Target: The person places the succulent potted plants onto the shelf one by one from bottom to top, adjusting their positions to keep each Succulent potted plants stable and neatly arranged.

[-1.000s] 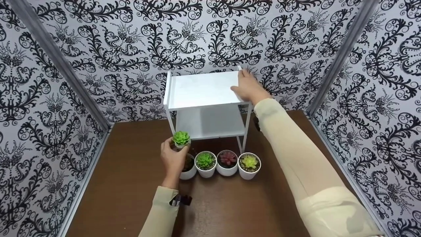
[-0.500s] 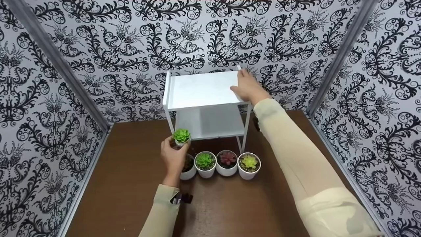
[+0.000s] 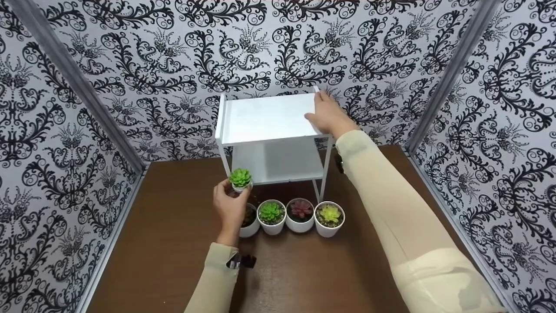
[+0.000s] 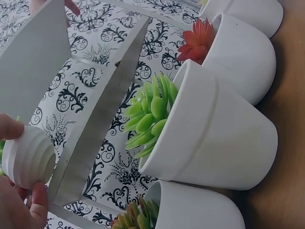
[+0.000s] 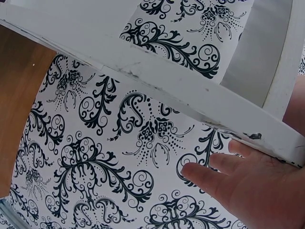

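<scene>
My left hand (image 3: pixel 229 208) holds a small potted succulent (image 3: pixel 240 178) between thumb and fingers, raised at the shelf's front left leg. Its ribbed white pot (image 4: pixel 31 155) shows in the left wrist view, tilted by that camera's angle. The white two-tier shelf (image 3: pixel 265 119) stands at the back of the table. On its right side rail, my right hand (image 3: pixel 331 115) grips the top, thumb over the upper board. Outside that rail, the right wrist view shows stretched fingers (image 5: pixel 209 179). Both boards carry nothing that I can see.
In a row before the shelf stand white pots: a partly hidden dark succulent (image 3: pixel 249 219), a green one (image 3: pixel 271 213), a red one (image 3: pixel 300 211) and a yellow-green one (image 3: pixel 329 215). Patterned walls (image 3: pixel 278 48) enclose the brown table (image 3: pixel 173 243).
My left hand has lifted the small potted succulent slightly, up toward the shelf's lower board. The right hand, the shelf and the row of pots have stayed in place.
</scene>
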Demonstrator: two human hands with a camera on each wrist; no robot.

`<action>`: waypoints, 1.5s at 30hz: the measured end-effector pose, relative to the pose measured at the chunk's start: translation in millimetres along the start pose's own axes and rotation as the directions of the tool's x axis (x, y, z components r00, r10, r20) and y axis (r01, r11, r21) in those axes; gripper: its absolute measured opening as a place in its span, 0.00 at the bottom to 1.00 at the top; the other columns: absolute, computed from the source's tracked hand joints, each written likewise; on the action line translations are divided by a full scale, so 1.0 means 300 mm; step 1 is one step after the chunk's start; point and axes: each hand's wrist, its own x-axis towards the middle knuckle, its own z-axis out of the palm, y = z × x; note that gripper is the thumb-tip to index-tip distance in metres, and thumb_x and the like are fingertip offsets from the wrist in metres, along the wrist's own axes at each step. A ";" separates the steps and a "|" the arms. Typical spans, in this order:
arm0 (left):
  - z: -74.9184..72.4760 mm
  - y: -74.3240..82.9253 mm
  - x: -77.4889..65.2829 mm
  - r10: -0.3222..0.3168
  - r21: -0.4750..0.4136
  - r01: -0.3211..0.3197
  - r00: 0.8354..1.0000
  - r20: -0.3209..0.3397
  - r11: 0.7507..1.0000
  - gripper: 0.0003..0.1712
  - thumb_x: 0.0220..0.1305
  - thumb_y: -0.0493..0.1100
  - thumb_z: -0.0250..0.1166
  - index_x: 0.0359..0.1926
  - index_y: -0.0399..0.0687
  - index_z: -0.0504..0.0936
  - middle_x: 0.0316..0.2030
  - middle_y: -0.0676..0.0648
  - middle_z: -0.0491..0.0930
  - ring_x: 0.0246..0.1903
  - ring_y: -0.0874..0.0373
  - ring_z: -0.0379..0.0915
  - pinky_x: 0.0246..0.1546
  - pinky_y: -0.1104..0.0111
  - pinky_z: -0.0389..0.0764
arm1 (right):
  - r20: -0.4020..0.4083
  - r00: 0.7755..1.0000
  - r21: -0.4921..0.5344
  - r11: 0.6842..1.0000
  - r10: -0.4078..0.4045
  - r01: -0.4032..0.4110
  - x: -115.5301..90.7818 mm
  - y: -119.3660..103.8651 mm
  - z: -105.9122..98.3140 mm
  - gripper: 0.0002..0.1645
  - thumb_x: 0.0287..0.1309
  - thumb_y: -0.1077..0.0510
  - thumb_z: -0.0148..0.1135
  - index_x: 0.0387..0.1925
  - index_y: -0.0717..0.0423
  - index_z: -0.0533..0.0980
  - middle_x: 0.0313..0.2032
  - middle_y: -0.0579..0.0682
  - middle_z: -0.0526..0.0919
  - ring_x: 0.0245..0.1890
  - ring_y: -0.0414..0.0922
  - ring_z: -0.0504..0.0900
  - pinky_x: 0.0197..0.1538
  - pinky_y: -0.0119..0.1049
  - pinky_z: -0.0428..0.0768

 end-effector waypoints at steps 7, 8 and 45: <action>0.004 0.004 0.001 -0.032 -0.021 0.032 0.999 0.004 0.999 0.30 0.47 0.41 0.85 0.51 0.35 0.83 0.46 0.38 0.79 0.46 0.46 0.81 0.48 0.64 0.87 | -0.003 1.000 0.019 1.000 0.004 -0.003 -0.004 0.001 0.000 0.54 0.80 0.39 0.48 0.85 0.61 0.33 0.85 0.56 0.25 0.86 0.61 0.30 0.85 0.55 0.34; 0.005 0.005 0.001 -0.035 -0.024 0.035 0.999 0.004 0.999 0.30 0.47 0.41 0.85 0.51 0.35 0.83 0.46 0.38 0.79 0.46 0.46 0.81 0.48 0.63 0.87 | -0.003 1.000 0.021 1.000 0.004 -0.004 -0.004 0.002 0.001 0.54 0.80 0.39 0.48 0.85 0.61 0.33 0.85 0.56 0.25 0.86 0.61 0.30 0.85 0.56 0.34; 0.021 -0.004 0.005 -0.031 -0.101 0.027 0.999 -0.038 0.994 0.25 0.50 0.38 0.85 0.46 0.35 0.84 0.43 0.38 0.81 0.41 0.46 0.86 0.44 0.65 0.89 | 0.005 1.000 0.040 0.999 0.002 -0.002 -0.009 -0.001 0.001 0.54 0.81 0.40 0.48 0.84 0.61 0.31 0.84 0.56 0.23 0.85 0.62 0.28 0.85 0.55 0.34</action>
